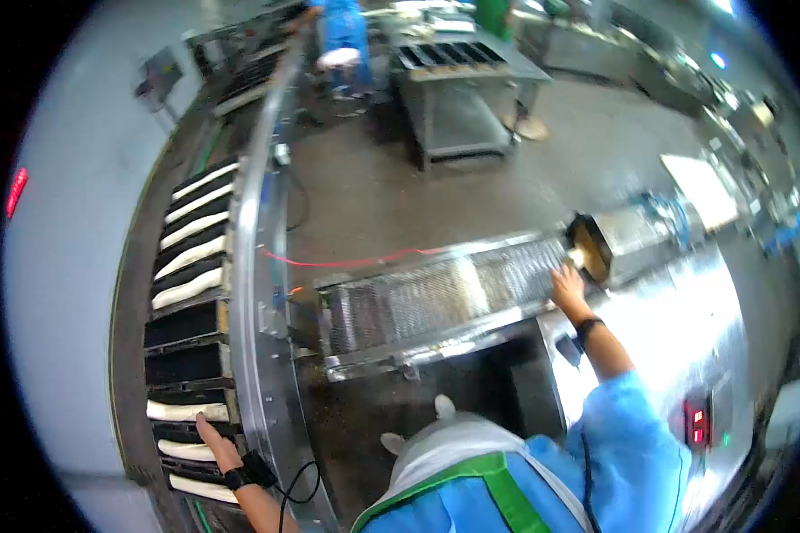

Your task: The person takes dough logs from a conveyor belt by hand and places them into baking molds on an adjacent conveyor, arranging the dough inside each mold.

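Note:
My left hand (218, 440) is over the black pans on the left, its fingers stretched out and touching the end of a long white dough strip (182, 411). More dough strips (187, 450) lie in the pan slots just below it. My right hand (569, 286) reaches across to the outlet of a metal machine (627, 244), where a small pale end of dough (578, 258) shows. Its fingers look extended beside that dough, at the right end of a mesh conveyor (444, 298).
A steel rail (258, 213) runs along the pan line. Farther up that line, a black pan (191, 235) holds several dough strips. A steel table (462, 111) carries another black pan (449, 58). A person in blue (342, 40) stands at the back. A red display (698, 422) is at right.

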